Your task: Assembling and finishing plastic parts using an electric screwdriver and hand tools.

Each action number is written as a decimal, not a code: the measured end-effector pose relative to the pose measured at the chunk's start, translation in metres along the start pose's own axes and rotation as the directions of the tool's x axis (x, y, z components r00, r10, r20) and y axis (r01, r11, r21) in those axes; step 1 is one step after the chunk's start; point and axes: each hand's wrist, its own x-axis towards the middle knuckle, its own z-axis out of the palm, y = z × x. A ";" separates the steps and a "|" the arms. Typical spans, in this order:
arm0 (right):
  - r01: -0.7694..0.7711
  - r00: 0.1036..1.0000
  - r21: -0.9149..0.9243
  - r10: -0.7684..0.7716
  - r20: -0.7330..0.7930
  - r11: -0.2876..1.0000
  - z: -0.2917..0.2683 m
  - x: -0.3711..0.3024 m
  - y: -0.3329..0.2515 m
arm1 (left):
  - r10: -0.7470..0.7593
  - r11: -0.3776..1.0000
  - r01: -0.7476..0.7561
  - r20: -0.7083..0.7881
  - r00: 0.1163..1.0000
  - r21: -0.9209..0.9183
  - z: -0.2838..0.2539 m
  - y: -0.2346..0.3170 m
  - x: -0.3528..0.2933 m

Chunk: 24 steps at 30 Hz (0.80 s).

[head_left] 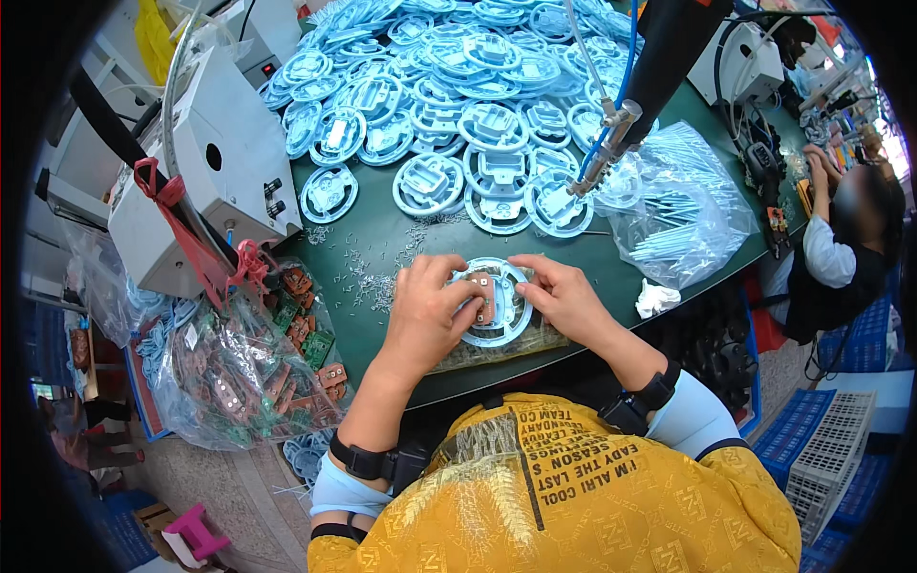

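Note:
A light-blue round plastic housing (517, 320) lies in front of me on a worn, tape-covered pad (457, 357) at the table's near edge. A small brown circuit board (486, 298) sits within its ring. My left hand (425, 310) is closed with thumb and fingers at the board's left side, over the housing's left part. With its thumb and forefinger, my right hand (570, 301) grips the housing's upper right rim. Loose small screws (368, 282) are scattered on the green table left of the housing. The fingertips of my left hand are partly hidden.
Many similar housings (430, 181) are heaped at the back. A powered screwdriver (607, 143) hangs at the upper right, above a clear bag of light-blue rods (683, 215). Bagged circuit boards (239, 377) and a white machine box (205, 167) stand left. A co-worker (855, 239) sits far right.

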 end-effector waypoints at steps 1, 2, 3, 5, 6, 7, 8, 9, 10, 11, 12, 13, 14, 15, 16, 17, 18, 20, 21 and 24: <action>-0.001 1.000 -0.010 0.001 0.000 1.000 0.000 0.000 -0.001 | 0.001 1.000 -0.001 0.000 1.000 -0.001 0.002 0.000 -0.001; -0.001 1.000 -0.010 0.001 -0.001 1.000 0.000 0.000 0.000 | 0.017 1.000 -0.017 0.005 1.000 0.003 0.004 0.001 -0.001; 0.015 1.000 -0.017 -0.015 -0.007 1.000 0.000 0.000 0.002 | 0.033 0.999 -0.033 0.010 0.999 0.007 0.006 0.001 -0.001; 0.031 0.999 -0.023 -0.031 -0.014 0.999 0.001 0.001 0.003 | 0.030 1.000 -0.030 0.019 0.999 0.009 0.008 0.001 -0.002; 0.022 1.000 -0.020 -0.022 -0.012 1.000 0.001 0.001 0.002 | 0.026 1.000 -0.026 0.026 0.999 0.012 0.009 0.001 -0.002; 0.012 1.000 -0.016 -0.012 -0.010 1.000 0.001 0.001 0.002 | 0.026 1.000 -0.026 0.027 0.999 0.012 0.010 0.001 -0.003; 0.012 1.000 -0.015 -0.012 -0.010 1.000 0.001 0.001 0.002 | 0.024 1.000 -0.025 0.028 0.999 0.020 0.010 0.001 -0.003; 0.014 1.000 -0.013 -0.014 -0.008 1.000 0.001 0.001 0.003 | 0.022 0.999 -0.023 0.028 0.999 0.029 0.010 0.001 -0.003; 0.015 1.000 -0.012 -0.016 -0.006 1.000 0.001 0.001 0.003 | 0.022 0.999 -0.022 0.028 0.999 0.029 0.010 0.002 -0.003; 0.016 1.000 -0.012 -0.016 -0.005 1.000 0.001 0.002 0.004 | 0.026 0.999 -0.027 0.028 0.999 0.045 0.009 0.004 -0.003; 0.031 0.999 -0.016 -0.031 -0.010 0.999 0.002 0.002 0.006 | 0.031 0.998 -0.032 0.027 0.999 0.062 0.009 0.005 -0.003; 0.045 0.999 -0.022 -0.046 -0.017 0.999 0.002 0.002 0.007 | 0.032 0.998 -0.034 0.027 0.999 0.061 0.010 0.006 -0.004; 0.045 0.999 -0.023 -0.045 -0.018 0.999 0.001 0.001 0.007 | 0.040 0.996 -0.040 0.004 0.999 0.083 0.011 0.008 -0.006; 0.059 0.998 -0.029 -0.060 -0.021 0.998 0.002 0.001 0.006 | 0.048 0.993 -0.046 -0.018 0.999 0.105 0.012 0.009 -0.008; 0.074 0.997 -0.034 -0.075 -0.021 0.997 0.002 0.001 0.005 | 0.048 0.993 -0.046 -0.018 0.999 0.105 0.013 0.010 -0.010; 0.075 0.997 -0.034 -0.075 -0.021 0.997 0.002 0.001 0.005 | 0.039 0.992 -0.033 -0.042 0.998 0.125 0.014 0.011 -0.014; 0.090 0.996 -0.051 -0.091 -0.025 0.995 0.002 0.001 0.005 | 0.030 0.989 -0.020 -0.066 0.997 0.144 0.015 0.011 -0.016; 0.106 0.994 -0.068 -0.109 -0.029 0.992 0.002 0.001 0.005 | 0.040 0.991 -0.027 -0.093 0.995 0.135 0.020 0.009 -0.019; 0.089 0.996 -0.076 -0.091 -0.020 0.993 0.002 0.002 0.004 | 0.048 0.992 -0.033 -0.120 0.992 0.124 0.021 0.009 -0.020; 0.081 0.996 -0.074 -0.083 -0.022 0.994 0.002 0.002 0.007 | 0.048 0.995 -0.035 -0.143 0.988 0.090 0.020 0.014 -0.020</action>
